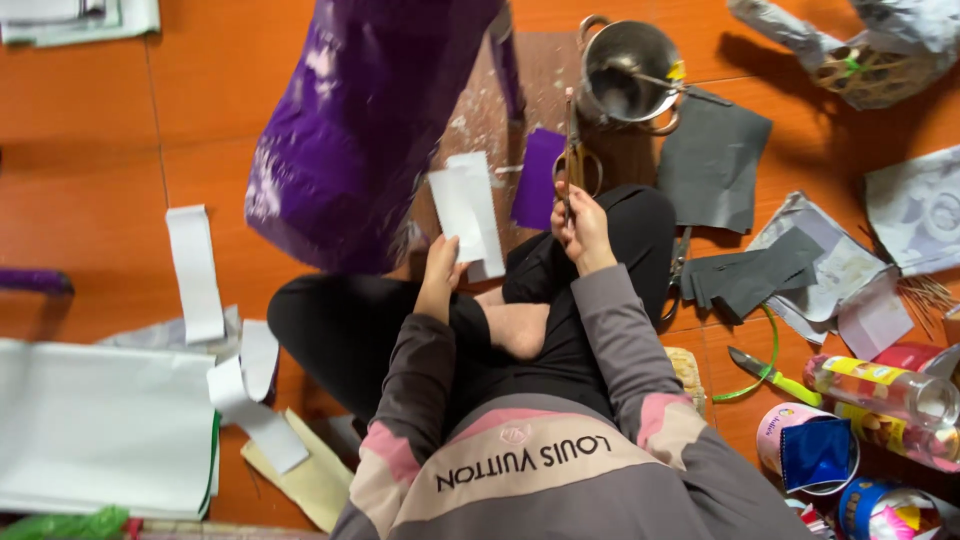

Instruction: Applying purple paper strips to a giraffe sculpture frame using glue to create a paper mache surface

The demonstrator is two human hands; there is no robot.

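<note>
- Left hand [440, 268] pinches the near end of two white paper strips [470, 212], fingers closed on them, held up over the lap at centre.
- Strips look light, thin, floppy and easy to crease; best held by an end or edge.
- Right hand [583, 228] grips scissors [572, 160], fingers curled shut round the handles, blades pointing far.
- Purple bag [365, 120] crowds the far left, just beside the strips.
- Steel pot [628, 72] far; grey sheets [712, 160] right; purple paper piece [540, 180] behind the scissors.
</note>
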